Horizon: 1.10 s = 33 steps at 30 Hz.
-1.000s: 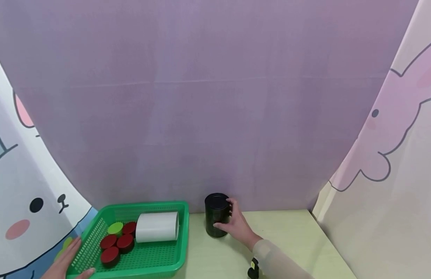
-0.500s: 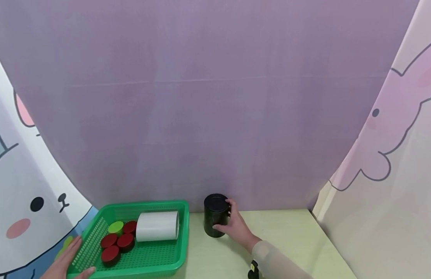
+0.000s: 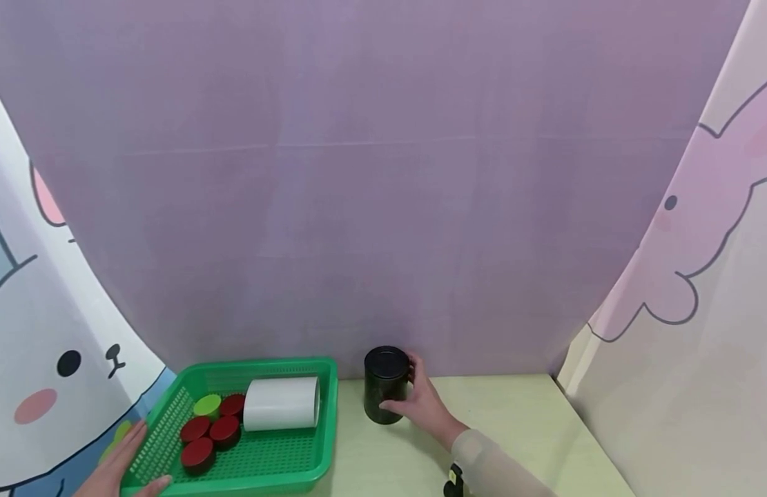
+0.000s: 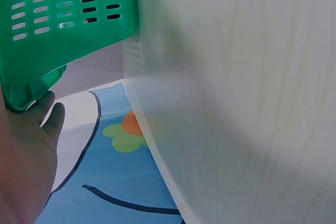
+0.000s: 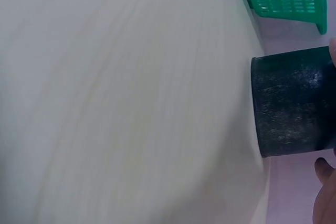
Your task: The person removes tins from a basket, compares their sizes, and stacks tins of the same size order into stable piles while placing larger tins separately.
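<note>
A black cylindrical container point(image 3: 385, 390) stands upright on the pale table, right of the basket. My right hand point(image 3: 428, 408) grips it from the right, thumb on the front of its wall and fingers at the far side near the top. In the right wrist view, the container's scuffed dark wall point(image 5: 294, 103) shows, with fingertips at the frame's right edge. My left hand point(image 3: 112, 466) rests at the near left corner of a green plastic basket point(image 3: 253, 484), fingers extended along its outside and thumb on the front rim. The left wrist view shows these fingertips point(image 4: 53, 119) under the basket's edge.
Inside the basket lie a white cylinder point(image 3: 281, 404) on its side, several dark red round pieces point(image 3: 225, 431) and a light green one point(image 3: 207, 406). A purple cloth point(image 3: 383, 207) hangs right behind the table point(image 3: 495, 407). Printed cloths hang at both sides.
Almost nothing moves: the view shifts slightly, while my right hand keeps its grip on the black container and my left hand stays at the basket's corner.
</note>
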Tool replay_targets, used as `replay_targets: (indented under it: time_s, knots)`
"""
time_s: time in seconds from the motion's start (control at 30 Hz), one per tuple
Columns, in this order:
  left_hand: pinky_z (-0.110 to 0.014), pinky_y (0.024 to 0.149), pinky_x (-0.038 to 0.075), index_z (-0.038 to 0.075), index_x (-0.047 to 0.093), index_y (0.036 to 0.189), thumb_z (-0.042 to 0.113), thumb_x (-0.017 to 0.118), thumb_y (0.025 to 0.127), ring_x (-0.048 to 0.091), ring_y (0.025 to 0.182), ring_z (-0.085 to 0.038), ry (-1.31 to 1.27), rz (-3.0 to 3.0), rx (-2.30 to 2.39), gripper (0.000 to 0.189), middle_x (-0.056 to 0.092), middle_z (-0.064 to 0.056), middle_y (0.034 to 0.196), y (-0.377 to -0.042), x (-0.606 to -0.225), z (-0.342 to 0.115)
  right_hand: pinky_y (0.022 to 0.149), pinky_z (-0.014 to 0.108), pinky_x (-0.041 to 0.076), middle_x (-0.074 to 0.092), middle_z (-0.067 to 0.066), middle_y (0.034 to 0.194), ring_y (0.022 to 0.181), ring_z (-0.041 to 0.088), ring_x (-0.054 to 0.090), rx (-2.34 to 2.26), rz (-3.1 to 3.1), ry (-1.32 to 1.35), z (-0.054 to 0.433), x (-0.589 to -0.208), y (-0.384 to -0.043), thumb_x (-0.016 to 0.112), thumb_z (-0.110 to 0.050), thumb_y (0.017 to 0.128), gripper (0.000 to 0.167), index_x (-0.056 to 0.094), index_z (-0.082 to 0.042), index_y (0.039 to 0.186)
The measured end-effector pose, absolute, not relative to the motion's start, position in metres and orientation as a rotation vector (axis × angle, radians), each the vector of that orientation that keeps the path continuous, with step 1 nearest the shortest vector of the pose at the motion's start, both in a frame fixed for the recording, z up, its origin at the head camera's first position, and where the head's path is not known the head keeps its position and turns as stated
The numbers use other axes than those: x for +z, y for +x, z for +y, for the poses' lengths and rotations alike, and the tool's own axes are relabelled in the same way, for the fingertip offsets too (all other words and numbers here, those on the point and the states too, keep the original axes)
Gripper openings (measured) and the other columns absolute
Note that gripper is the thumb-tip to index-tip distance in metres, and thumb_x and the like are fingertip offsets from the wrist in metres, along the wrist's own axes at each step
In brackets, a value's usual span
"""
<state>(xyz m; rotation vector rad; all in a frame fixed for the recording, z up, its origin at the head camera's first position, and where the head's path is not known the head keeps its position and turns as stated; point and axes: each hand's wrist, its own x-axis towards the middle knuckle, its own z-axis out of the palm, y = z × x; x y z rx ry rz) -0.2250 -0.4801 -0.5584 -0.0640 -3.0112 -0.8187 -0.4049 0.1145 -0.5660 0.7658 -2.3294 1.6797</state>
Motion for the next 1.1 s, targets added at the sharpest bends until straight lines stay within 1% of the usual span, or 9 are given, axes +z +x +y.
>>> replay_targets:
  time_s: [0.13,0.23,0.33,0.5,0.63,0.7,0.77,0.93,1.1]
  knots:
    - [-0.095,0.093,0.041,-0.015,0.000,0.169,0.058,0.064,0.109,0.022,0.143,-0.080,-0.056,-3.001,-0.815,0.113,0.009,-0.048,0.170,-0.225,-0.555,-0.477,0.130,0.059,0.036,0.048,0.002,0.168,0.156,0.031,0.045,1.633,-2.321,0.758,0.117,-0.560,-0.401,0.106,-0.029,0.076,0.125,0.027,-0.012,0.171]
    - [-0.095,0.094,0.039,-0.016,0.002,0.168,0.055,0.065,0.109,0.022,0.143,-0.080,-0.056,-2.995,-0.820,0.112,0.010,-0.049,0.169,-0.221,-0.547,-0.470,0.128,0.066,0.036,0.048,0.004,0.167,0.156,0.036,0.043,1.590,-2.334,0.709,0.118,-0.554,-0.397,0.105,-0.036,0.078,0.118,0.031,-0.014,0.169]
    - [-0.095,0.096,0.039,-0.018,0.002,0.167,0.053,0.065,0.109,0.021,0.143,-0.081,-0.052,-3.014,-0.818,0.111,0.009,-0.050,0.168,-0.218,-0.543,-0.466,0.126,0.068,0.037,0.047,0.008,0.167,0.154,0.041,0.043,1.535,-2.335,0.676,0.118,-0.546,-0.393,0.100,-0.040,0.085,0.110,0.034,-0.013,0.168]
    - [-0.095,0.094,0.040,-0.016,0.001,0.168,0.056,0.065,0.108,0.022,0.143,-0.080,-0.051,-2.998,-0.808,0.113,0.010,-0.049,0.169,-0.223,-0.552,-0.475,0.125,0.065,0.040,0.045,0.015,0.167,0.154,0.040,0.044,1.444,-2.267,0.722,0.111,-0.525,-0.389,0.092,-0.037,0.095,0.097,0.035,-0.007,0.167]
    - [-0.095,0.092,0.041,-0.013,-0.002,0.169,0.059,0.063,0.109,0.021,0.143,-0.080,-0.056,-3.007,-0.802,0.114,0.008,-0.048,0.170,-0.229,-0.560,-0.483,0.120,0.067,0.044,0.051,0.024,0.159,0.147,0.043,0.050,1.395,-2.178,0.831,0.098,-0.510,-0.388,0.091,-0.028,0.097,0.086,0.040,-0.001,0.161]
    - [-0.095,0.091,0.042,-0.012,-0.003,0.170,0.059,0.063,0.109,0.022,0.143,-0.080,-0.056,-3.010,-0.804,0.114,0.008,-0.048,0.170,-0.230,-0.562,-0.485,0.119,0.064,0.046,0.053,0.025,0.156,0.145,0.042,0.053,1.339,-2.180,0.898,0.088,-0.502,-0.387,0.090,-0.026,0.097,0.083,0.042,0.001,0.159]
    - [-0.095,0.090,0.042,-0.013,-0.002,0.169,0.059,0.063,0.109,0.023,0.142,-0.080,-0.056,-3.010,-0.795,0.114,0.009,-0.048,0.170,-0.229,-0.562,-0.484,0.119,0.061,0.047,0.053,0.024,0.157,0.145,0.039,0.053,1.272,-2.233,0.964,0.078,-0.494,-0.383,0.088,-0.028,0.099,0.082,0.042,0.001,0.160]
    - [-0.095,0.090,0.042,-0.016,-0.001,0.168,0.057,0.062,0.109,0.023,0.140,-0.081,-0.059,-3.014,-0.795,0.113,0.010,-0.050,0.168,-0.222,-0.553,-0.476,0.123,0.050,0.048,0.048,0.008,0.165,0.152,0.024,0.048,1.136,-2.469,1.100,0.049,-0.474,-0.372,0.082,-0.044,0.102,0.087,0.037,-0.009,0.168]
    - [-0.097,0.093,0.038,-0.018,0.002,0.167,0.054,0.063,0.109,0.020,0.142,-0.081,-0.063,-3.009,-0.808,0.110,0.010,-0.051,0.167,-0.221,-0.549,-0.471,0.122,0.042,0.049,0.042,0.001,0.169,0.153,0.019,0.045,1.073,-2.592,1.238,0.023,-0.460,-0.372,0.080,-0.050,0.102,0.089,0.035,-0.017,0.171]
